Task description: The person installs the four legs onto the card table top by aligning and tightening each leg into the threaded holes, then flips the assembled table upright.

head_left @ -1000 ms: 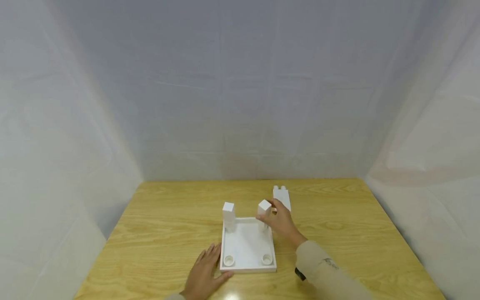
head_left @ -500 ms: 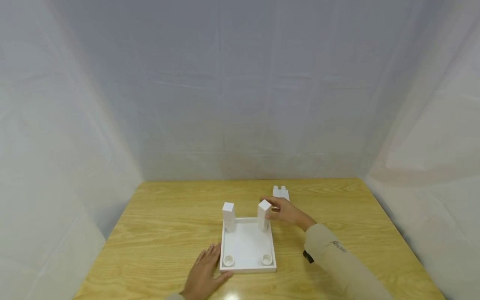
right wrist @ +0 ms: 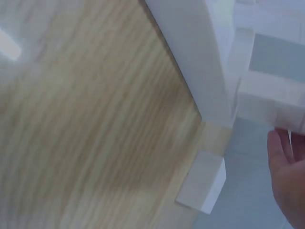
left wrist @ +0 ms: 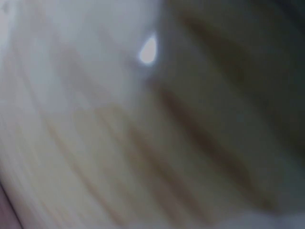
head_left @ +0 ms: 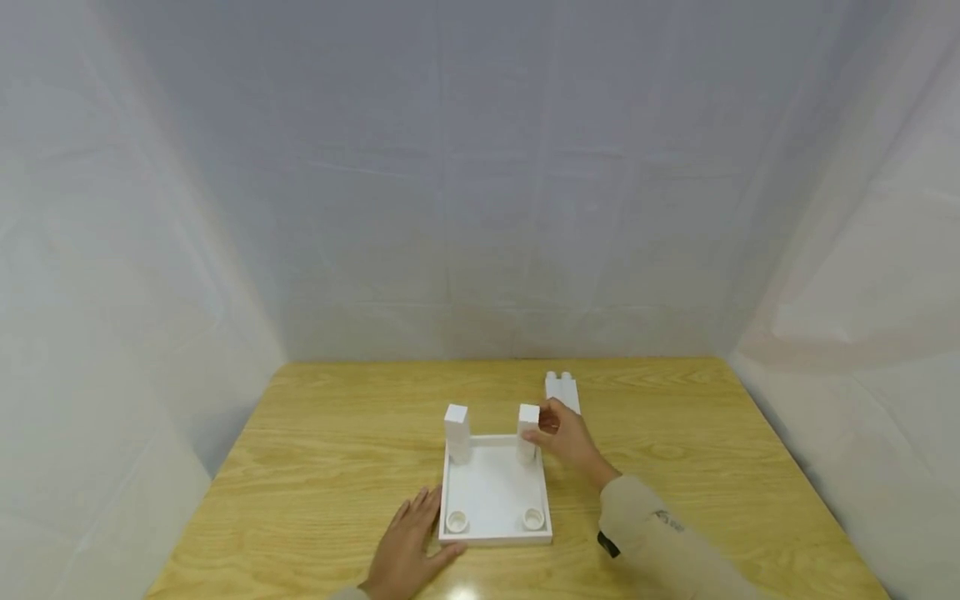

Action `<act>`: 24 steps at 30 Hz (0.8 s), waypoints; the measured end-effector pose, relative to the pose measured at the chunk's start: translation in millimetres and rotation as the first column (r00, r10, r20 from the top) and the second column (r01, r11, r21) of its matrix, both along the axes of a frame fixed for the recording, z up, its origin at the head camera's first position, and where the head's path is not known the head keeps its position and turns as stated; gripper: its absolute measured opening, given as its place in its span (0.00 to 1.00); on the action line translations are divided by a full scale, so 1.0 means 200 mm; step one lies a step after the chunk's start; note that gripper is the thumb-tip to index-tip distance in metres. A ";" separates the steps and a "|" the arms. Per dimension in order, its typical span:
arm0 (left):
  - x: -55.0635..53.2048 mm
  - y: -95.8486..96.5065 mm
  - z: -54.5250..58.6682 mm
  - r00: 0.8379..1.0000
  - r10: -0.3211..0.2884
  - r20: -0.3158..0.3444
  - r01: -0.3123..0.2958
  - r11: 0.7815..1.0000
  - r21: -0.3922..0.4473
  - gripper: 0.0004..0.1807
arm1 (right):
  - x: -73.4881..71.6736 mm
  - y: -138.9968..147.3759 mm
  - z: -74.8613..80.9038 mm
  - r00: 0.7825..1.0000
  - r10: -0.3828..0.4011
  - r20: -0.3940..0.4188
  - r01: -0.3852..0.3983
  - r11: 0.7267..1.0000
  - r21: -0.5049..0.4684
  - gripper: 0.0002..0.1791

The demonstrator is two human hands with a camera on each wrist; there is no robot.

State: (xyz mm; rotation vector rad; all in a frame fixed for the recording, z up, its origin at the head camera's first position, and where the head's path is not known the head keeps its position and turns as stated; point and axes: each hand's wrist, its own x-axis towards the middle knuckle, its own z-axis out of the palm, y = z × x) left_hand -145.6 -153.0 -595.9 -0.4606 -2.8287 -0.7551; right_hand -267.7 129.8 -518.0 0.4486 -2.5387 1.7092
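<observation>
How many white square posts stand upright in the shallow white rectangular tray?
2: left post at the far left corner of the tray; right post at its far right corner, held by the right hand.

White post (head_left: 527, 424) upright in white tray (head_left: 495, 493)

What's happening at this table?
A person's right hand has its grip on the far right white post, which stands upright at that corner of a shallow white tray. A matching far left post stands untouched. The left hand lies flat by the tray's near left corner. Both near corner sockets hold no post. More white pieces lie beyond, partly hidden behind the right hand.
</observation>
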 end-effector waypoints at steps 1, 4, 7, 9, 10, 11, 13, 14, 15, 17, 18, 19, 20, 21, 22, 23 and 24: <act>0.00 0.00 0.00 1.000 0.001 0.000 -0.001 1.000 0.004 0.50 | 0.01 -0.02 -0.01 0.999 -0.045 -0.009 0.045 0.999 -0.009 0.17; 0.00 0.00 0.00 1.000 0.005 -0.002 -0.005 1.000 0.005 0.50 | 0.05 -0.06 -0.01 0.988 -0.147 -0.041 0.145 0.989 -0.037 0.18; 0.00 0.00 0.00 1.000 0.009 0.000 -0.009 1.000 -0.007 0.51 | 0.08 -0.10 -0.02 0.972 -0.220 -0.077 0.219 0.975 -0.028 0.19; 0.00 0.00 0.00 1.000 0.009 0.001 -0.009 1.000 -0.010 0.51 | 0.10 -0.13 -0.02 0.959 -0.269 -0.092 0.270 0.963 0.000 0.19; 0.00 0.00 0.00 1.000 0.009 0.000 -0.009 1.000 -0.011 0.51 | 0.10 -0.14 -0.03 0.951 -0.293 -0.096 0.296 0.955 0.014 0.19; 0.00 -0.01 0.00 1.000 0.009 0.001 -0.009 1.000 -0.010 0.51 | 0.11 -0.15 -0.03 0.944 -0.315 -0.100 0.319 0.948 0.023 0.19; 0.00 -0.01 0.00 1.000 0.008 0.001 -0.008 1.000 -0.010 0.51 | 0.11 -0.17 -0.04 0.930 -0.353 -0.107 0.358 0.933 0.032 0.19; 0.00 -0.01 0.00 1.000 0.007 0.002 -0.007 1.000 -0.008 0.50 | 0.11 -0.17 -0.04 0.923 -0.368 -0.111 0.374 0.927 0.031 0.19; 0.00 -0.01 0.00 1.000 0.007 0.003 -0.007 1.000 -0.010 0.50 | 0.11 -0.18 -0.05 0.918 -0.379 -0.117 0.384 0.923 0.029 0.19; 0.00 -0.01 0.00 1.000 0.009 0.004 -0.009 1.000 -0.011 0.50 | 0.12 -0.18 -0.05 0.910 -0.394 -0.129 0.399 0.917 0.018 0.19; 0.00 -0.01 -0.01 1.000 0.010 0.004 -0.010 1.000 -0.012 0.50 | 0.12 -0.19 -0.05 0.907 -0.399 -0.138 0.405 0.914 0.016 0.19; 0.00 -0.01 -0.01 1.000 0.011 0.004 -0.011 1.000 -0.012 0.51 | 0.12 -0.19 -0.05 0.904 -0.403 -0.144 0.409 0.912 0.013 0.19; 0.00 -0.01 -0.01 1.000 0.011 0.003 -0.011 1.000 -0.012 0.51 | 0.12 -0.19 -0.05 0.901 -0.408 -0.150 0.414 0.910 0.012 0.19; 0.00 -0.01 -0.01 1.000 0.012 0.002 -0.012 1.000 -0.015 0.51 | 0.12 -0.19 -0.05 0.897 -0.413 -0.156 0.420 0.908 0.010 0.19; 0.00 -0.01 -0.02 1.000 0.012 0.002 -0.012 1.000 -0.013 0.51 | 0.12 -0.20 -0.05 0.894 -0.417 -0.161 0.424 0.906 0.007 0.19; -0.01 -0.01 -0.02 1.000 0.012 0.002 -0.012 1.000 -0.011 0.51 | 0.12 -0.20 -0.05 0.892 -0.420 -0.165 0.427 0.904 0.006 0.20; -0.01 -0.01 -0.02 1.000 0.012 0.002 -0.012 1.000 -0.011 0.51 | 0.12 -0.20 -0.05 0.891 -0.422 -0.169 0.429 0.903 0.005 0.20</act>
